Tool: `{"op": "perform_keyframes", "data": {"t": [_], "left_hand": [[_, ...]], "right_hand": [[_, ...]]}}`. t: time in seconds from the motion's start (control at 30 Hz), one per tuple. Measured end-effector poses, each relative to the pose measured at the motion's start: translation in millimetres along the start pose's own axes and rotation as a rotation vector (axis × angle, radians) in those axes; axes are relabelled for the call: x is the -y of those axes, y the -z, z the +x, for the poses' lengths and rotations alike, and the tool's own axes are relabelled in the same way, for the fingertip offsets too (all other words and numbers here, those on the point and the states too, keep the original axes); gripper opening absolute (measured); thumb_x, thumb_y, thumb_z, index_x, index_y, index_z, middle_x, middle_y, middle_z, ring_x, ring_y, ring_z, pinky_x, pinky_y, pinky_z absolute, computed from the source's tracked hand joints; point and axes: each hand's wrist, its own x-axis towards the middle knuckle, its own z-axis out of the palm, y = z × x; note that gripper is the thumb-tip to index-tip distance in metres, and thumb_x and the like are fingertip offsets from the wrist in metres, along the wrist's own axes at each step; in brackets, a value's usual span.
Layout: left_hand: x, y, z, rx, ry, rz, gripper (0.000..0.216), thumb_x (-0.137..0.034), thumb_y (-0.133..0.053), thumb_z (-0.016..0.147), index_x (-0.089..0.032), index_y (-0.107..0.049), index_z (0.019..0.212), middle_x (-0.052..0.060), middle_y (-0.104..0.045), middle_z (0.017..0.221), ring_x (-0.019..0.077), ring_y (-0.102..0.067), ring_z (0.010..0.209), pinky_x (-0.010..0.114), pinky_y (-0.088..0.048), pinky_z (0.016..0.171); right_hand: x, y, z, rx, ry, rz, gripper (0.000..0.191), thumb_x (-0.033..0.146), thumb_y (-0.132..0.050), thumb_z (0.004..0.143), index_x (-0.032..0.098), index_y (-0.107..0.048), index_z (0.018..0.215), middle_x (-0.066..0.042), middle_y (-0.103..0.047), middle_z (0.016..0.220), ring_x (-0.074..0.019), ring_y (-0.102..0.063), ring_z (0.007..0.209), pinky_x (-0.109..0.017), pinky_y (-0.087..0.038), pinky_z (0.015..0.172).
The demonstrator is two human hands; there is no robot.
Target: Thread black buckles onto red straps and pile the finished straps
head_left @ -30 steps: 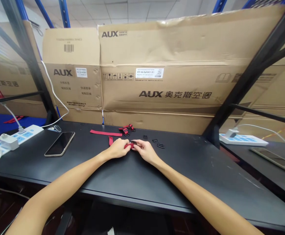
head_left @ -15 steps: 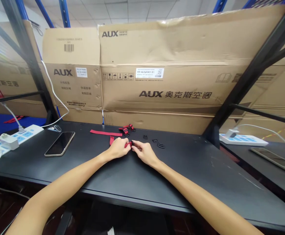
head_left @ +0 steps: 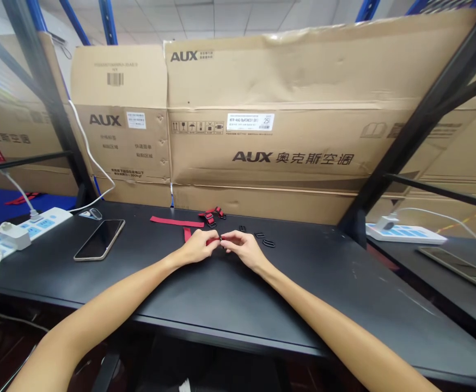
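Note:
My left hand (head_left: 197, 246) is closed in a pinch on a red webbing strap (head_left: 187, 234), whose loose end sticks out behind the knuckles. Fingertip to fingertip with it, my right hand (head_left: 243, 248) pinches a small black buckle (head_left: 221, 240). Fingers cover most of the buckle, so how far the strap passes through it is hidden. Beyond the hands lie a flat red strap (head_left: 176, 221) and a bundle of red straps with black buckles (head_left: 210, 218). Loose black hardware rests right of my right hand: a slide buckle (head_left: 259, 235), an oval ring (head_left: 268, 243) and another slide buckle (head_left: 242, 228).
A phone (head_left: 99, 240) lies on the black table (head_left: 230, 305) at the left. Power strips (head_left: 52, 220) with white cables stand at both sides. Cardboard sheets (head_left: 262, 179) wall off the back, and black metal posts (head_left: 409, 120) slant up at the sides.
My fingertips have shifted slightly around the buckle, and less red strap shows between them. My right hand has moved up a little. A tan shape has appeared on the blue surface at far left.

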Motion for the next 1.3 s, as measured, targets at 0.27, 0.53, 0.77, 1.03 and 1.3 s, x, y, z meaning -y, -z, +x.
{"op": "perform_keyframes", "data": {"t": [0.27,0.53,0.77,1.03,1.3], "left_hand": [[-4,1,-2,0.063,-0.038,-0.103,0.015,-0.02,-0.046,0.084,-0.015,-0.057,0.074,-0.003,-0.06,0.057,0.0061,-0.05,0.046,0.017,-0.038,0.052],[4,4,2,0.124,-0.079,0.048,0.019,-0.025,-0.046,0.088,-0.016,-0.061,0.084,-0.001,-0.063,0.065,0.0085,-0.055,0.054,0.019,-0.041,0.058],[26,28,7,-0.022,-0.097,0.625,0.023,-0.016,-0.048,0.085,-0.02,-0.067,0.096,0.008,-0.06,0.095,0.0196,-0.054,0.091,0.03,-0.042,0.08],[48,30,9,-0.074,0.149,0.353,0.039,-0.011,-0.042,0.081,-0.022,-0.065,0.111,0.006,-0.067,0.105,0.0199,-0.059,0.098,0.03,-0.041,0.091],[30,19,10,0.061,0.119,-0.133,0.031,-0.028,-0.044,0.087,-0.016,-0.066,0.105,0.007,-0.068,0.106,0.0187,-0.06,0.101,0.03,-0.042,0.093]], "right_hand": [[1,4,-1,-0.015,-0.015,0.004,0.032,0.042,-0.075,0.063,0.014,-0.068,0.077,-0.002,-0.065,0.065,-0.0129,-0.056,0.056,-0.028,-0.048,0.058],[11,4,-5,-0.06,0.155,-0.346,0.026,0.041,-0.058,0.082,0.017,-0.066,0.08,-0.004,-0.067,0.073,-0.0152,-0.059,0.064,-0.028,-0.048,0.063],[21,-10,-18,0.046,0.457,-0.704,0.021,0.03,-0.042,0.092,0.018,-0.059,0.096,-0.006,-0.064,0.08,-0.0155,-0.058,0.065,-0.027,-0.046,0.063],[19,-13,-17,0.215,0.392,-0.854,0.039,0.043,-0.049,0.088,0.022,-0.053,0.119,-0.009,-0.063,0.1,-0.0213,-0.059,0.09,-0.035,-0.046,0.083],[-23,33,9,-0.115,0.08,-1.116,0.059,0.054,-0.045,0.086,0.009,-0.053,0.123,-0.021,-0.052,0.127,-0.033,-0.043,0.123,-0.046,-0.033,0.102]]}}
